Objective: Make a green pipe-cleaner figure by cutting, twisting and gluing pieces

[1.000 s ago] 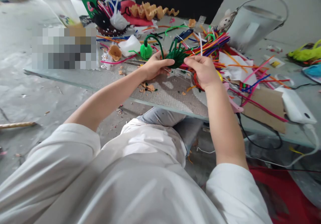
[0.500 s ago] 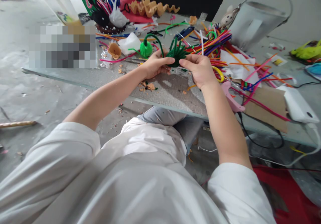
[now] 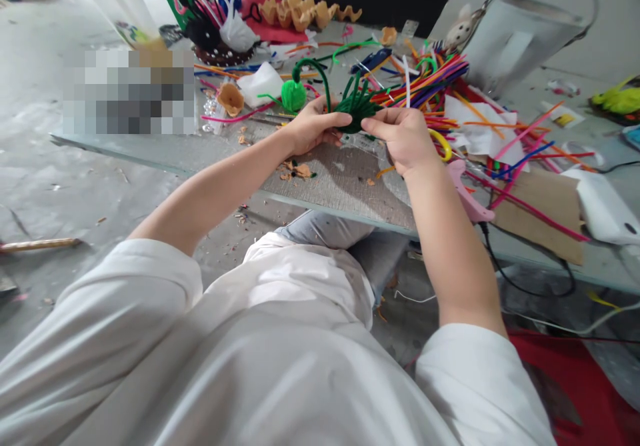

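Observation:
Both hands meet above the table around a dark green bundle of pipe cleaners (image 3: 357, 103), its loose ends fanning up and to the right. My left hand (image 3: 319, 126) is closed on the bundle's left side, thumb across its base. At the lower right edge my right hand (image 3: 400, 134) pinches part of the bundle between thumb and fingers. One dark green stem arches from the bundle to the left, toward a bright green ball (image 3: 293, 95) just beyond my left hand. Whether stem and ball are joined is unclear.
Loose coloured pipe cleaners (image 3: 425, 89) lie behind and right of my hands. A pink glue gun (image 3: 465, 193) is beside my right forearm, near cardboard (image 3: 543, 216). A grey watering can (image 3: 525, 43) stands back right. Egg-carton pieces (image 3: 300, 13) and a plastic cup (image 3: 117, 9) are farther back.
The whole scene has shifted slightly to the right in view. Both hands keep their hold on the green bundle, whose loose ends now spread a little differently toward the right hand.

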Tool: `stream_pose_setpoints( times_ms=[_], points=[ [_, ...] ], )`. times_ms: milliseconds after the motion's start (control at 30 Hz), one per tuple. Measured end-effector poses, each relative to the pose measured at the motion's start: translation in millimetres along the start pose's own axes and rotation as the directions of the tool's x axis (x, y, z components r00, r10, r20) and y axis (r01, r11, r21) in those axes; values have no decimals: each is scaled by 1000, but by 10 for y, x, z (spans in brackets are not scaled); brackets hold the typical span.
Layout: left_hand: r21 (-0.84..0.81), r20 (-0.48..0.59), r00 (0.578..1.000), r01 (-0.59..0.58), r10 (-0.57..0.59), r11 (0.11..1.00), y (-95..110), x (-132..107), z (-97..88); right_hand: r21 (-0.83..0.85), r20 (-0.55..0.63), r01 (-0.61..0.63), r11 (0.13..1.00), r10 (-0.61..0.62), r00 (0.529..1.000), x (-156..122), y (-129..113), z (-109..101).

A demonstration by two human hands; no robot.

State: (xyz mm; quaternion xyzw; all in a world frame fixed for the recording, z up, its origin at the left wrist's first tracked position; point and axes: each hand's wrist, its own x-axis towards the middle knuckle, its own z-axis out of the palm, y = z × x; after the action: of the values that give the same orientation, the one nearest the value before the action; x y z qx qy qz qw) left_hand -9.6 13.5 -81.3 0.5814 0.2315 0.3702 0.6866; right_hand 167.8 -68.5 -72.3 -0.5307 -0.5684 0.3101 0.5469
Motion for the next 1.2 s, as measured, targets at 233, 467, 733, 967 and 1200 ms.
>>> stream_pose_setpoints(
  times_ms=[233, 467, 733, 967, 1200],
  points=[
    [0, -1, 1000, 8, -8, 1000, 24, -6, 6, 22, 19, 15, 1000, -15, 1000, 13, 41, -49],
    [-6, 16, 1000, -5, 5, 1000, -4, 10, -11, 6, -22, 6, 1000, -6, 1000, -12, -52, -27],
    [75, 99, 995, -15, 7, 997, -14, 14, -33, -187, -54, 211, 959, -225, 973, -31, -77, -364],
    [284, 217, 975, -8, -56, 959, 83, -72, 0, -352, 341, 233, 906, -108, 934, -98, -26, -144],
    [513, 55, 985, -168, 163, 842, 529, -124, -318, -446, 422, 326, 833, -125, 898, -119, -80, -251]
  ],
)
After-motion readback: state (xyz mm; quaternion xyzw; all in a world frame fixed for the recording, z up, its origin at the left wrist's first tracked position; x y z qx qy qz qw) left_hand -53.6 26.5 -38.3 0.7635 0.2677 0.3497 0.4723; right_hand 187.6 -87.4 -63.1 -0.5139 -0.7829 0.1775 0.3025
